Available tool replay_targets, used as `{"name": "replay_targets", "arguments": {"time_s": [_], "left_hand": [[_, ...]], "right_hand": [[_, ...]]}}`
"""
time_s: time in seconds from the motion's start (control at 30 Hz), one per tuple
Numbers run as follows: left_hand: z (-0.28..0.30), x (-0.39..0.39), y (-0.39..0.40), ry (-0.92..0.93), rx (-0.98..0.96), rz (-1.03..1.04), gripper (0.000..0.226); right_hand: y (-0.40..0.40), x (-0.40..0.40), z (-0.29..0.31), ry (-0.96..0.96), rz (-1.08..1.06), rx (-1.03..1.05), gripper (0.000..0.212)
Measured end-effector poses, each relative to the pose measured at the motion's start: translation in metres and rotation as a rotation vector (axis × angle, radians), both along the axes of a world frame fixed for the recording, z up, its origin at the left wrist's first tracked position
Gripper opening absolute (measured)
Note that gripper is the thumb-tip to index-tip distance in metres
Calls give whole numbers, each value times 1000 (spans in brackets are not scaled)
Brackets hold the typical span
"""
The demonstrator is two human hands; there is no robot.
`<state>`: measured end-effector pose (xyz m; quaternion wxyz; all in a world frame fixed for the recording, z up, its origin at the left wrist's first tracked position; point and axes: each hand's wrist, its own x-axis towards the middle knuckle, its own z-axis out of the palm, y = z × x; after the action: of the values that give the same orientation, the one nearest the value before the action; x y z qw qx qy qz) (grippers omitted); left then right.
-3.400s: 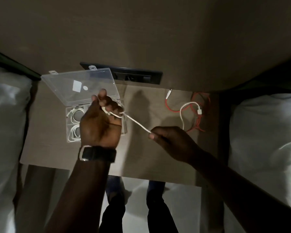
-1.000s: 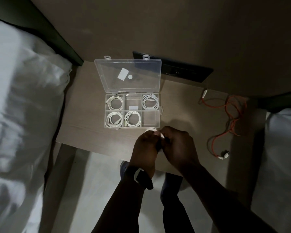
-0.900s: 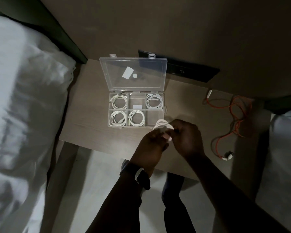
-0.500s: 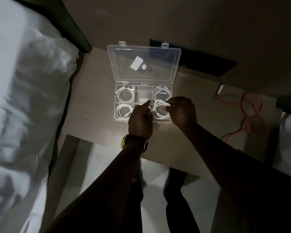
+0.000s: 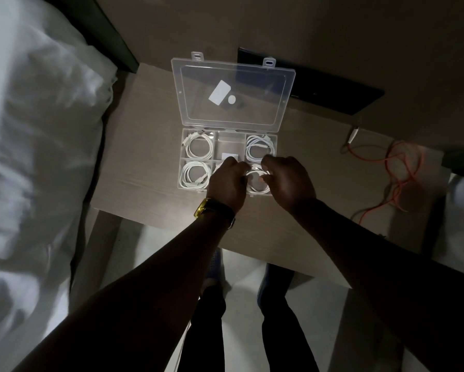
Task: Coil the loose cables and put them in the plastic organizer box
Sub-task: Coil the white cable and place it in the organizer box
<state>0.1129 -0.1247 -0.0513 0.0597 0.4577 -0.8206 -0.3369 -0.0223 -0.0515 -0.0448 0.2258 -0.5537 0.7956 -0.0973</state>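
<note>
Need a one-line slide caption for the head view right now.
Both hands, left and right, settle a coiled white cable into the organizer box; the orange cable lies loose on the table.

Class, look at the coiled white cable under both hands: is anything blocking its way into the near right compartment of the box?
Nothing visible blocks it. The lid stands open, and the white coil already sits in the near right compartment between the left hand and right hand.
</note>
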Motion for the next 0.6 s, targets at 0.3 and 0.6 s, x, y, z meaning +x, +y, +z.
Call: {"name": "replay_targets", "arguments": {"time_s": [0.3, 0.6], "left_hand": [[-4, -8, -2, -88, -10, -21, 23], [-6, -10, 0, -131, -40, -62, 25]], "right_hand": [[29, -7, -3, 137, 77, -117, 21], [20, -4, 5, 202, 163, 83, 27]]}}
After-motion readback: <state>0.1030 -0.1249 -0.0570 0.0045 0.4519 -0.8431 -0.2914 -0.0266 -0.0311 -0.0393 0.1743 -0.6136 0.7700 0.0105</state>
